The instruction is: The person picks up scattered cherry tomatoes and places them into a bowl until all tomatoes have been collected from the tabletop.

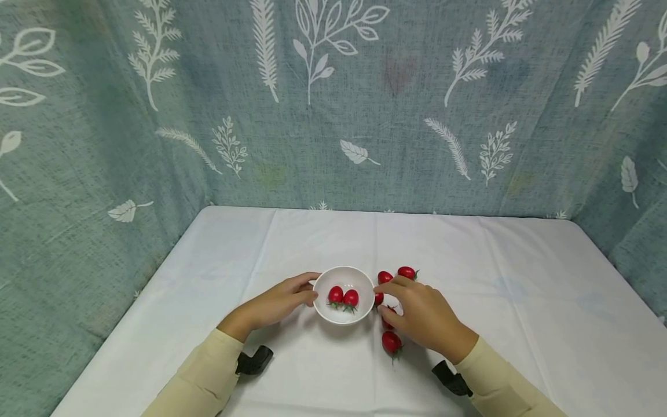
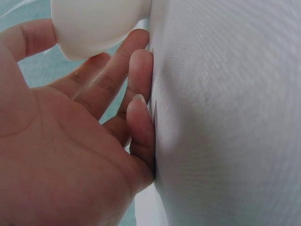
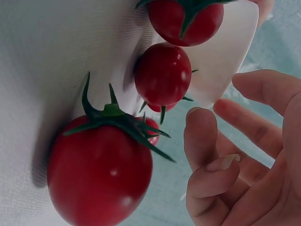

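Observation:
A small white bowl (image 1: 344,317) stands on the white cloth in the head view, with two cherry tomatoes (image 1: 336,295) in it, green calyxes toward me. At its left side, my left hand (image 1: 276,301) holds it with thumb and fingertips about the wall; the lower fingers rest against the cloth in the left wrist view. My right hand (image 1: 427,315) is at the bowl's right, loosely bent, fingertips at or very near the rim, with no tomato between them. Several more cherry tomatoes (image 1: 392,343) lie beside and partly under that hand; a large one (image 3: 101,172) fills the right wrist view's foreground.
A white cloth (image 1: 495,278) with creases covers the table. Teal curtains (image 1: 312,150) with white leaf prints surround its back and sides. Black wrist-camera mounts (image 1: 254,360) hang below both sleeves, close over the cloth.

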Demonstrator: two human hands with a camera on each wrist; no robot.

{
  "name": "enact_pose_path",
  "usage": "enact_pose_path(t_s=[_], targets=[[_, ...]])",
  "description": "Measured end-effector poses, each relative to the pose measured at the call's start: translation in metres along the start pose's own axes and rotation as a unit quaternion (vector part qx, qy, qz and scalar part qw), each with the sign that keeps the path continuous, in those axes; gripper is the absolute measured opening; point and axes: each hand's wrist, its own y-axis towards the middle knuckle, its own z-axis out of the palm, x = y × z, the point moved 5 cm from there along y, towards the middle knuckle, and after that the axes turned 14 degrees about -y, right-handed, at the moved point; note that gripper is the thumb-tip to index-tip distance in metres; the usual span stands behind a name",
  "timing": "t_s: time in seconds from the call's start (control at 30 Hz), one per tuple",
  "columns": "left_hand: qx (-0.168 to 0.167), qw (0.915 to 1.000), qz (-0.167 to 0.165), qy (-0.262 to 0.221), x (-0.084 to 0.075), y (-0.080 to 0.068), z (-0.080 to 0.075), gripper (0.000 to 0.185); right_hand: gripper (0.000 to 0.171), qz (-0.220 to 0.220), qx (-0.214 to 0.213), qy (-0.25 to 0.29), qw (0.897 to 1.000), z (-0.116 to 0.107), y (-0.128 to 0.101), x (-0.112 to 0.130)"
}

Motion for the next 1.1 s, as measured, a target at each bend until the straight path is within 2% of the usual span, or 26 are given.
enact_pose_path(t_s=[0.47,0.73,1.1], targets=[[-0.009,0.9999,-0.012,-0.003,0.001,0.0,0.0,0.044,0.033,0.035,0.058,0.011,0.998,0.011,0.003,-0.007],[-0.009,0.9999,-0.009,0.003,0.001,0.0,0.0,0.044,0.033,0.043,0.075,0.007,0.996,0.015,0.002,-0.01],[-0.008,0.9999,-0.009,-0.002,0.004,0.003,0.001,0.043,0.023,0.047,0.116,0.025,0.992,0.016,0.003,-0.011]])
